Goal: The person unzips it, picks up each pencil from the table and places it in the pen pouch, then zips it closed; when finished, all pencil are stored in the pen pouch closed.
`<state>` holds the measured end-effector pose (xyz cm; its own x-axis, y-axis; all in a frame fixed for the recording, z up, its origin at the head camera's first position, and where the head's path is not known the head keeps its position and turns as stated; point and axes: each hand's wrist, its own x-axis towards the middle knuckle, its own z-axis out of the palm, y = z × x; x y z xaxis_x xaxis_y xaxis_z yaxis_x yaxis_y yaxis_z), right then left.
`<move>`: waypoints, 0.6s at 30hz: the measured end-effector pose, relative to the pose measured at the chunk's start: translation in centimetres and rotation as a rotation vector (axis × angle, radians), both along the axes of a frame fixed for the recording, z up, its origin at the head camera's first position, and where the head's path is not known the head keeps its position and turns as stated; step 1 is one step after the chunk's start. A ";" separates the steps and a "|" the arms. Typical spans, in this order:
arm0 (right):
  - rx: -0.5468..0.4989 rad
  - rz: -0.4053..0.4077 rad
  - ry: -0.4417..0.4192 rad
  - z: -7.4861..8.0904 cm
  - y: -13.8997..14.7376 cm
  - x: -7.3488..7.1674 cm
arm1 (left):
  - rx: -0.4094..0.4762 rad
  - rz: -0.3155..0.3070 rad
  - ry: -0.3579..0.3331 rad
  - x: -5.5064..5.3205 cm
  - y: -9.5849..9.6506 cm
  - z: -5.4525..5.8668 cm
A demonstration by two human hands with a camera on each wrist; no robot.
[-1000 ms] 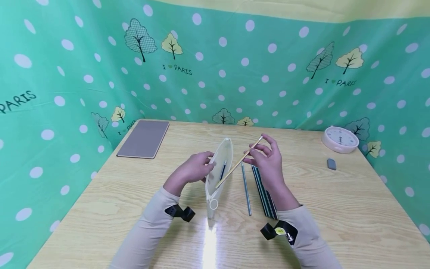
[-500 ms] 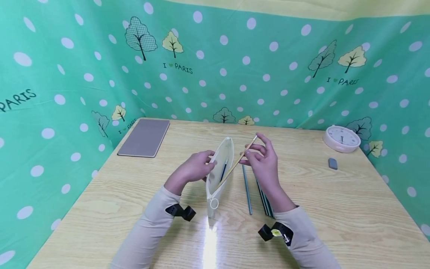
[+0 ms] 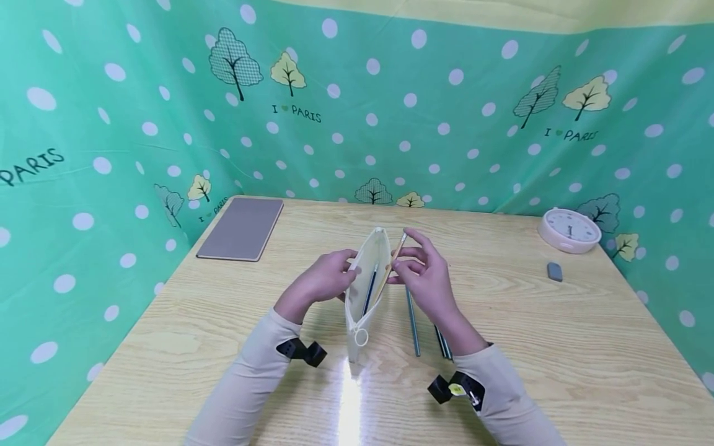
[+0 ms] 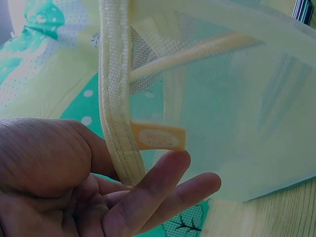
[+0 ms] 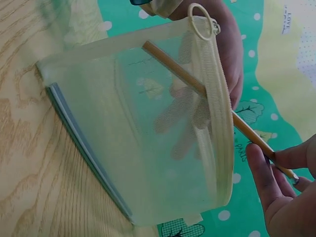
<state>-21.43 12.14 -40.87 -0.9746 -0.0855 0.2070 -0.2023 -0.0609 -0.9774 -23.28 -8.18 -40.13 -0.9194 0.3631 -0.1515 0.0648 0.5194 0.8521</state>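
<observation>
A pale mesh zip pouch (image 3: 356,350) stands on the table with its mouth open. My left hand (image 3: 328,277) grips its left rim, thumb and fingers on either side of the zip edge (image 4: 118,98). A yellow pencil (image 5: 254,136) slants down through the mouth, its lower part showing through the mesh. My right hand (image 3: 426,282) pinches this pencil near its upper end, just right of the pouch. Inside, a dark blue pencil (image 3: 370,291) lies along the bottom.
One blue-green pencil (image 3: 413,328) lies right of the pouch. Several dark pencils (image 3: 443,344) are partly hidden under the right forearm. A grey notebook (image 3: 241,229) is at the back left; a pink round clock (image 3: 569,230) and a grey eraser (image 3: 555,271) are at the right.
My right hand has moved left towards the pouch. The yellow pencil has gone deeper into it and stands steeper. My left hand keeps its grip on the rim.
</observation>
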 end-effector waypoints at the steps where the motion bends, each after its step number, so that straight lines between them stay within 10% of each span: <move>1: 0.015 0.008 0.003 0.0 -0.1 0.0 | -0.002 0.003 -0.003 0.1 0.0 0.0; 18: 0.164 0.009 0.074 -0.1 0.3 -0.1 | 0.012 0.005 -0.013 0.0 0.1 0.0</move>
<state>-21.56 12.43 -40.99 -0.9563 -0.1326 0.2606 -0.2741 0.0964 -0.9569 -23.31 -8.03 -40.15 -0.9191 0.3606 -0.1591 0.0511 0.5093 0.8591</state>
